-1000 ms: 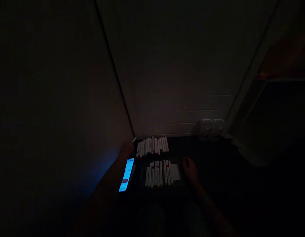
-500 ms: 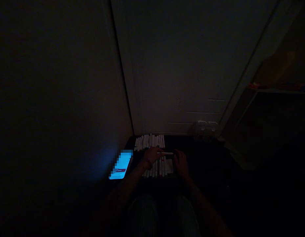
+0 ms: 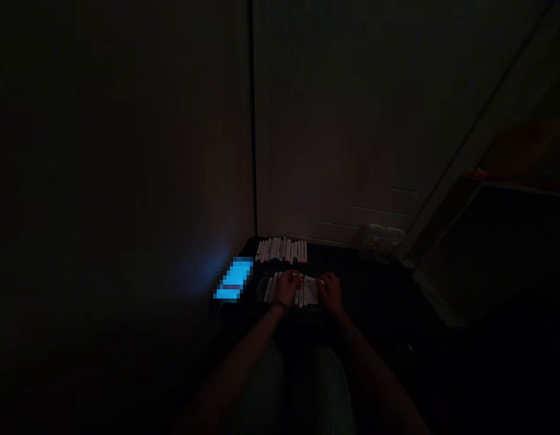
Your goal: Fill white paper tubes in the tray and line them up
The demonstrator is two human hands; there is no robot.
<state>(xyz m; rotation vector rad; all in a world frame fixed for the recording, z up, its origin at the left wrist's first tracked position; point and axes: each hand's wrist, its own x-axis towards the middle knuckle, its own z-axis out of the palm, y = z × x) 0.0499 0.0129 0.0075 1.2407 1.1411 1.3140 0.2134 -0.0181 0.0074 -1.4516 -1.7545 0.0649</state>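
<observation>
We are looking at a very dark scene, low in the middle of the frame. A case (image 3: 266, 289) is lying partly filled with white markers (image 3: 271, 287), while another row of markers (image 3: 282, 251) is waiting loose just above it by the wall. Our left hand (image 3: 287, 289) and right hand (image 3: 330, 291) are resting over the case, seemingly pinching one marker (image 3: 309, 280) between them; how tightly, we cannot tell. A glowing phone (image 3: 234, 279) is lying to the left.

- No text, label, brand or number can be read anywhere.
- The glowing blue phone screen (image 3: 233, 279) is blurred out; any writing on it is illegible.
</observation>
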